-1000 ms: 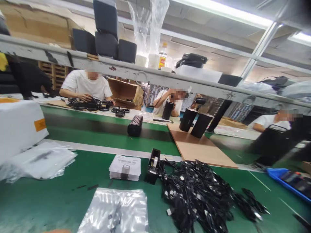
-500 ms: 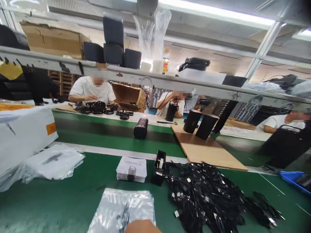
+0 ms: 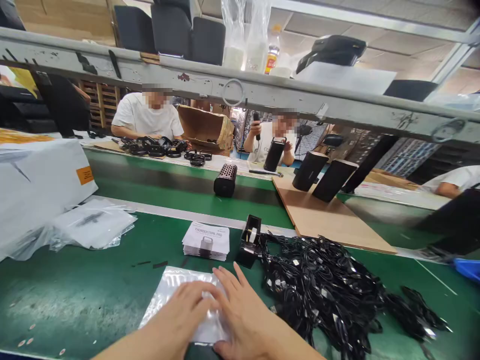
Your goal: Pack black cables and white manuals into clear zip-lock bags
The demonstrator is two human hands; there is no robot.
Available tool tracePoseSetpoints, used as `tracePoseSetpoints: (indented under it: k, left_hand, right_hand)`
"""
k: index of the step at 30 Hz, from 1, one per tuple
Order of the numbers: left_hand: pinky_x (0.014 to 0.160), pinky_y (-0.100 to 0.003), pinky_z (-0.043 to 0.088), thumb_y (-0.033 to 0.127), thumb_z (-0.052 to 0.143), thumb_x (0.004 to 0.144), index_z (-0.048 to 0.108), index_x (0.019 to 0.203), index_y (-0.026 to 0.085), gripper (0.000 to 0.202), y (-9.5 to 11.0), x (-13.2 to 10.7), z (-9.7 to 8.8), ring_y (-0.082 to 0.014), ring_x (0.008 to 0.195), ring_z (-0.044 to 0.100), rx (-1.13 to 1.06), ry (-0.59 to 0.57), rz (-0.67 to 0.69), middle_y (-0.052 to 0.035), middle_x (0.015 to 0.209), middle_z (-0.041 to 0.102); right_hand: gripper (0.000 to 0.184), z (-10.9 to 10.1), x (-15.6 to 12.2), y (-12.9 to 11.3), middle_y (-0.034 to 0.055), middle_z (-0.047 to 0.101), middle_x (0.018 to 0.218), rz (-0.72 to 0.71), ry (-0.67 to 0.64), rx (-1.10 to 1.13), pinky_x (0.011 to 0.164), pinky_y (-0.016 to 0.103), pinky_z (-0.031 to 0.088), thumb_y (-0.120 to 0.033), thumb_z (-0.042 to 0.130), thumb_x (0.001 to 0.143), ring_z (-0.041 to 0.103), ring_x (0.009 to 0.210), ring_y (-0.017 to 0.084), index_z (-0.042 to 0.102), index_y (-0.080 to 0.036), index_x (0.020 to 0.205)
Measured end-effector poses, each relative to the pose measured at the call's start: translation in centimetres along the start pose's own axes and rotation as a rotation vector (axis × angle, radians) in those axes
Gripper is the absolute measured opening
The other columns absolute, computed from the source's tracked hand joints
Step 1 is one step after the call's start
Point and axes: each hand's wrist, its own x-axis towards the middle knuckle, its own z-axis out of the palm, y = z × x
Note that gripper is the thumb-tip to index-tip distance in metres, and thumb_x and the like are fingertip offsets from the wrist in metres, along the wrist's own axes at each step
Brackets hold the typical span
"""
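Observation:
A stack of clear plastic bags (image 3: 165,287) lies flat on the green work surface in front of me. My left hand (image 3: 191,305) rests on the bags with its fingers bent and nothing visible in it. Along the right edge of the stack lies my right hand (image 3: 240,305), its fingers stretched out and apart, thumb toward me. Both hands touch near the fingers and cover part of the bags. Just beyond them are a pile of printed leaflets (image 3: 206,241) and a black tape dispenser (image 3: 249,242).
A heap of black cables (image 3: 318,285) spreads to the right. More clear bags (image 3: 93,225) lie at the left by a white bag (image 3: 41,185). Beyond, a perforated black speaker (image 3: 225,180) and a wooden board (image 3: 330,220) lie before several seated co-workers. An overhead rail (image 3: 195,80) crosses the view.
Both hands have come fully into view and now lie on the bags; before, only part of one hand showed at the bottom edge. The camera view has tilted down.

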Motion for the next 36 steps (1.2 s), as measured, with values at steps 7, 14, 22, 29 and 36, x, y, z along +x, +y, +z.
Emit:
tracePoseSetpoints:
  k: [7, 14, 22, 29, 36]
  left_hand:
    - [0.105, -0.059, -0.001, 0.024, 0.069, 0.049, 0.030, 0.135, 0.029, 0.094, -5.4, -0.9, -3.3, -0.0326, 0.133, 0.016, 0.433, -0.139, -0.248, -0.0090, 0.145, 0.027]
    - [0.102, -0.064, 0.002, 0.026, 0.073, 0.051, 0.030, 0.134, 0.034, 0.094, -6.2, -0.8, -3.4, -0.0335, 0.131, 0.020, 0.469, -0.153, -0.166, -0.0086, 0.144, 0.028]
    - [0.103, -0.061, 0.002, 0.032, 0.075, 0.055, 0.037, 0.130, 0.036, 0.085, -5.3, -2.3, -3.4, -0.0340, 0.131, 0.022, 0.268, -0.009, -0.213, -0.0062, 0.144, 0.029]
    - [0.089, -0.040, 0.043, 0.039, 0.060, 0.072, 0.063, 0.097, 0.018, 0.033, -2.9, -2.4, -6.3, -0.0262, 0.096, 0.059, -0.570, 0.251, -0.438, -0.0073, 0.098, 0.067]
    - [0.091, -0.035, 0.045, 0.045, 0.052, 0.080, 0.054, 0.112, 0.010, 0.047, -3.3, -0.5, -4.7, -0.0230, 0.099, 0.060, -1.275, 0.326, -0.443, -0.0154, 0.113, 0.061]
  right_hand:
    - [0.087, 1.0, 1.1, 1.7, 0.0278, 0.035, 0.134, -0.007, -0.088, -0.030, 0.097, 0.066, 0.016, -0.051, 0.059, 0.070, 0.034, 0.122, 0.040, 0.019, -0.016, 0.139]
    - [0.039, -0.6, 3.2, 1.0, 0.0172, 0.051, 0.123, 0.186, 0.186, -0.007, 0.091, 0.044, 0.042, -0.039, 0.058, 0.077, 0.049, 0.109, 0.030, 0.056, -0.017, 0.110]
    - [0.036, -3.1, 9.6, 1.6, 0.0173, 0.065, 0.102, 0.264, 0.054, -0.205, 0.099, 0.045, 0.030, -0.025, 0.056, 0.082, 0.061, 0.095, 0.025, 0.053, -0.008, 0.114]
    - [0.022, -5.4, 10.9, 2.4, 0.0023, 0.065, 0.080, 0.265, -0.054, -0.227, 0.068, 0.032, 0.050, -0.034, 0.053, 0.085, 0.062, 0.073, 0.014, 0.062, -0.014, 0.085]
    - [0.020, -3.6, 6.3, -1.9, 0.0068, 0.063, 0.108, 0.139, 0.126, -0.174, 0.095, 0.039, 0.035, -0.021, 0.045, 0.087, 0.054, 0.103, 0.022, 0.063, -0.021, 0.096]
